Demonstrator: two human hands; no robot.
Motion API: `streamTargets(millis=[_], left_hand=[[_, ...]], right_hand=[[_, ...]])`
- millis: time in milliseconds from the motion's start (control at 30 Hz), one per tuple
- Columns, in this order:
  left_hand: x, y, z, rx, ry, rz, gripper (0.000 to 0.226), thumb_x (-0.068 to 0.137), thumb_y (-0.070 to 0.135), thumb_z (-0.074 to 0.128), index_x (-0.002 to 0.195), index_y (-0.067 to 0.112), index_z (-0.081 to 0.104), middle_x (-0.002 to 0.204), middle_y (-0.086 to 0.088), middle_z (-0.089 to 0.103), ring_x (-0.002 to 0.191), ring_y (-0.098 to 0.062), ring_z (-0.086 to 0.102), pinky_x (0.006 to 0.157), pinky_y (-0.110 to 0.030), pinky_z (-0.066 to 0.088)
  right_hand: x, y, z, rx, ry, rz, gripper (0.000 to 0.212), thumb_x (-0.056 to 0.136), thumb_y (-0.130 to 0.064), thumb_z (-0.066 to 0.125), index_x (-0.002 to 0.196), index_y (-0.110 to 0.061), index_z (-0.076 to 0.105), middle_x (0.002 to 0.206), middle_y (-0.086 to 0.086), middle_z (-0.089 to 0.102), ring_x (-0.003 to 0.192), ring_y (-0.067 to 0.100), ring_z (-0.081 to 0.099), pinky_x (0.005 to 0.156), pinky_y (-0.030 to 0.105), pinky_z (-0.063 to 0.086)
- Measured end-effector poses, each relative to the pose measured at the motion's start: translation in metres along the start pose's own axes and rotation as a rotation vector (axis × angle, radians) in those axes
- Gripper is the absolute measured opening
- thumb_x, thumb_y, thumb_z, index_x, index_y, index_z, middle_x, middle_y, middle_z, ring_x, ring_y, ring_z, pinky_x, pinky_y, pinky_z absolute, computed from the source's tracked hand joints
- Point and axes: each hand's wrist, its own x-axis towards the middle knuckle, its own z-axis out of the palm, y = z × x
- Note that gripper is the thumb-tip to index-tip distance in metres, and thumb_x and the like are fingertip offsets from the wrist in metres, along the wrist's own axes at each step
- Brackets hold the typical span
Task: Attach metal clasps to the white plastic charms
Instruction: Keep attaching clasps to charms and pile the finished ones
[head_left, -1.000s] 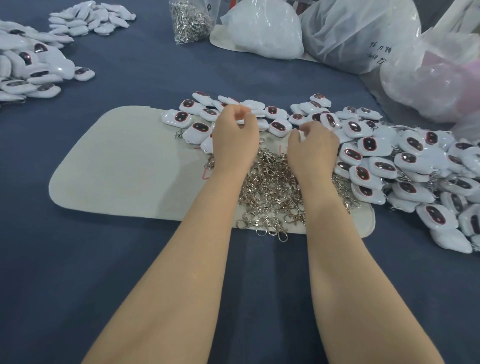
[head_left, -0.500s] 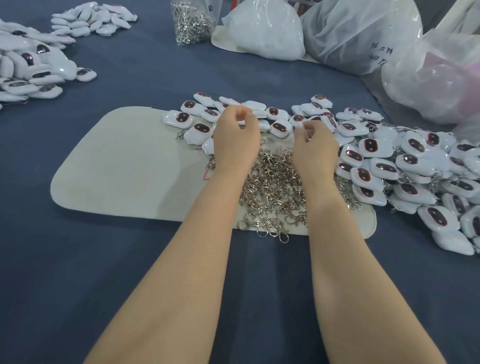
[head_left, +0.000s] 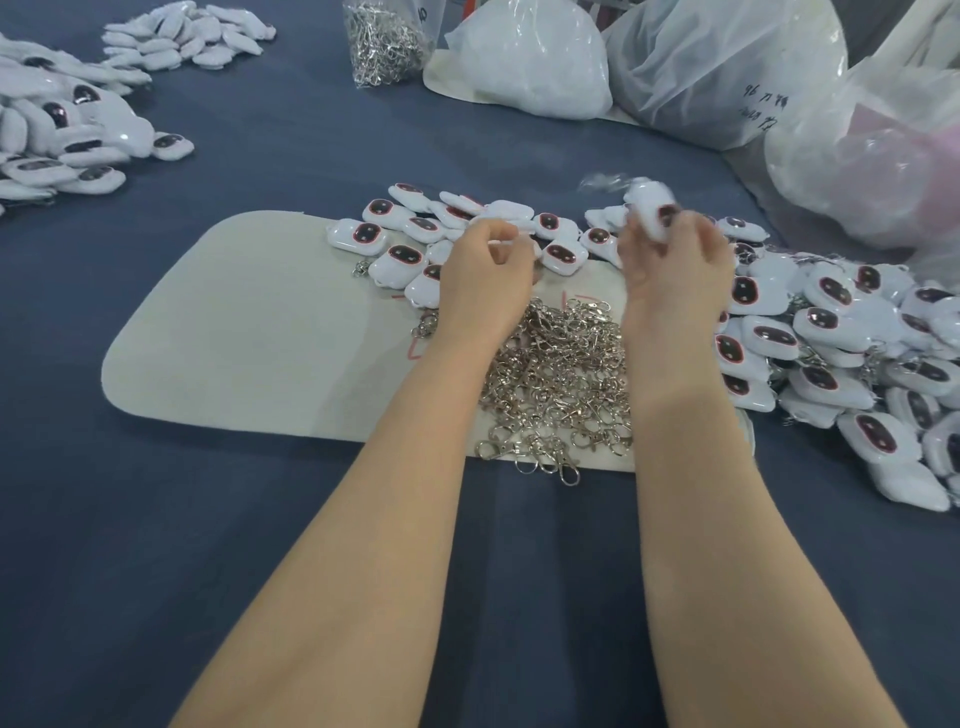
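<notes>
Dark handwriting (head_left: 763, 109) runs across one translucent plastic bag (head_left: 717, 62), too tilted for you to read, and thin red pen marks (head_left: 415, 349) sit on the beige rounded mat (head_left: 234, 332). Your right hand (head_left: 675, 265) grasps one white plastic charm with a dark red-rimmed oval face (head_left: 649, 208), raised over the mat's far edge and blurred. Your left hand (head_left: 485, 270) is near it with its fingers curled; you cannot tell whether it holds anything. One pile of loose silver metal clasps (head_left: 556, 374) lies on the mat between your forearms. On the dark blue worktop (head_left: 260, 519) you have three heaps of charms: one beside your right hand (head_left: 831, 338) and two far left (head_left: 67, 140) (head_left: 182, 36). One clear bag of clasps (head_left: 384, 41) stands at the back.
</notes>
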Motion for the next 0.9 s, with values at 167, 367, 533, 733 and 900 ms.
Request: streamTargets(millis=[167, 367, 533, 733, 900], left_hand=[[0.001, 0.0, 0.0, 0.036, 0.003, 0.002, 0.008, 0.093, 0.022, 0.048, 0.094, 0.027, 0.054, 0.101, 0.004, 0.063, 0.098, -0.017, 0.064, 0.091, -0.042, 0.052], [0.001, 0.001, 0.0, 0.001, 0.029, -0.001, 0.016, 0.092, 0.02, 0.048, 0.081, 0.03, 0.053, 0.102, -0.004, 0.066, 0.098, -0.025, 0.065, 0.091, -0.048, 0.051], [0.004, 0.0, 0.0, -0.02, 0.049, -0.003, 0.014, 0.093, 0.018, 0.048, 0.084, 0.028, 0.054, 0.106, -0.007, 0.065, 0.101, -0.027, 0.063, 0.092, -0.052, 0.049], [0.004, 0.0, -0.001, -0.026, 0.079, 0.004, 0.009, 0.093, 0.019, 0.048, 0.096, 0.021, 0.056, 0.106, -0.004, 0.066, 0.102, -0.025, 0.063, 0.095, -0.045, 0.048], [0.003, 0.002, -0.002, -0.021, 0.094, 0.001, 0.011, 0.093, 0.017, 0.048, 0.098, 0.018, 0.058, 0.108, -0.004, 0.065, 0.103, -0.024, 0.063, 0.096, -0.044, 0.048]], right_hand=[[0.011, -0.02, -0.018, 0.328, 0.05, 0.061, 0.024, 0.097, -0.025, 0.053, 0.09, -0.002, 0.053, 0.087, 0.012, 0.062, 0.072, 0.019, 0.068, 0.069, 0.023, 0.059], [0.007, 0.028, -0.012, -1.452, -0.445, -0.459, 0.036, 0.099, -0.02, 0.042, 0.133, -0.011, 0.048, 0.139, 0.004, 0.047, 0.131, 0.019, 0.039, 0.109, 0.027, 0.028], [0.006, 0.039, -0.017, -1.74, -0.631, -0.457, 0.036, 0.099, -0.028, 0.042, 0.13, -0.013, 0.051, 0.135, 0.007, 0.05, 0.128, 0.027, 0.041, 0.106, 0.042, 0.033], [-0.001, 0.034, -0.01, -1.543, -0.415, -0.447, 0.03, 0.092, -0.028, 0.052, 0.118, -0.014, 0.058, 0.121, 0.009, 0.059, 0.115, 0.026, 0.052, 0.096, 0.035, 0.041], [0.0, 0.037, -0.011, -1.674, -0.557, -0.38, 0.043, 0.089, -0.033, 0.06, 0.129, -0.018, 0.052, 0.131, 0.01, 0.054, 0.122, 0.029, 0.049, 0.102, 0.04, 0.039]])
